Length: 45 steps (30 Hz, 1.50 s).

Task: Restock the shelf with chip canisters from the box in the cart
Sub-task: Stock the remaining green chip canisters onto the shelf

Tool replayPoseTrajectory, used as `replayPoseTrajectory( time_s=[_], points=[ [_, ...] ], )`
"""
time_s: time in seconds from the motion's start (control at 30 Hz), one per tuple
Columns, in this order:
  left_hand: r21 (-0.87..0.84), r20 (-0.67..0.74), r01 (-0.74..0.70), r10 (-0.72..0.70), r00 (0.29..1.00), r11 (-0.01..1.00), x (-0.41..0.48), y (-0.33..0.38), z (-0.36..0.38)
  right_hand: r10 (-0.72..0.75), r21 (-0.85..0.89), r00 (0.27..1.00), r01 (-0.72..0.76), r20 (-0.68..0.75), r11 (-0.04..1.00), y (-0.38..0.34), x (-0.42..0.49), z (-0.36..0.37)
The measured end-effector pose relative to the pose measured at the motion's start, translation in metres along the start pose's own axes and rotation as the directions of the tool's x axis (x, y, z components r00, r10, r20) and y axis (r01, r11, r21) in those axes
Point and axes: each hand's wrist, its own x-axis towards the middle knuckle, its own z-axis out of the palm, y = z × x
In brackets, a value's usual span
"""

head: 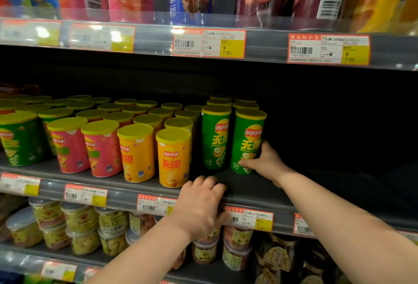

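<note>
The right grip (263, 164) holds the lower part of a green Lay's canister (247, 141), thumb across its front; the canister stands upright on the middle shelf (248, 184), just beside a second green canister (216, 139). The left grip (201, 204) curls its fingers over that shelf's front edge, covering part of a price tag (156, 204). Orange canisters (173, 159) and pink canisters (67, 146), all yellow-lidded, fill the rows to the left
</note>
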Motion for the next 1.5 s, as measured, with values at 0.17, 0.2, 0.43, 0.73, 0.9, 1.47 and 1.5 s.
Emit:
replayPoseTrajectory(
  time_s=[0.17,0.2,0.43,0.73,0.9,1.47,1.5],
  points=[
    [-0.009,0.003,0.005,-0.005,1.000,1.000,0.000,0.000,-0.001,0.026,-0.001,1.000,-0.026,-0.001,1.000,0.000,0.002,0.001],
    [-0.009,0.003,0.004,-0.004,1.000,1.000,0.000,0.000,-0.001,0.036,-0.007,0.999,-0.036,-0.003,0.999,0.001,0.002,0.002],
    [-0.013,0.008,-0.007,0.007,1.000,1.000,-0.002,0.000,-0.003,0.112,-0.185,0.991,-0.123,-0.073,0.975,0.006,-0.008,-0.005],
    [-0.089,-0.154,0.057,-0.071,0.986,0.994,-0.017,-0.004,-0.006,-0.265,-0.646,0.961,0.255,0.084,0.719,-0.015,-0.065,-0.004],
    [-0.105,-0.244,0.058,-0.083,0.966,0.993,-0.042,-0.014,-0.002,-0.407,-0.613,0.873,0.481,0.269,0.626,-0.029,-0.092,0.016],
    [0.042,0.105,0.543,-0.544,0.832,0.839,-0.162,-0.032,0.048,-0.425,-0.269,0.510,0.818,0.748,0.509,-0.015,-0.148,0.141],
    [0.042,0.121,0.565,-0.565,0.816,0.824,-0.172,-0.031,0.051,-0.417,-0.249,0.483,0.830,0.770,0.500,-0.012,-0.152,0.150]
  ],
)
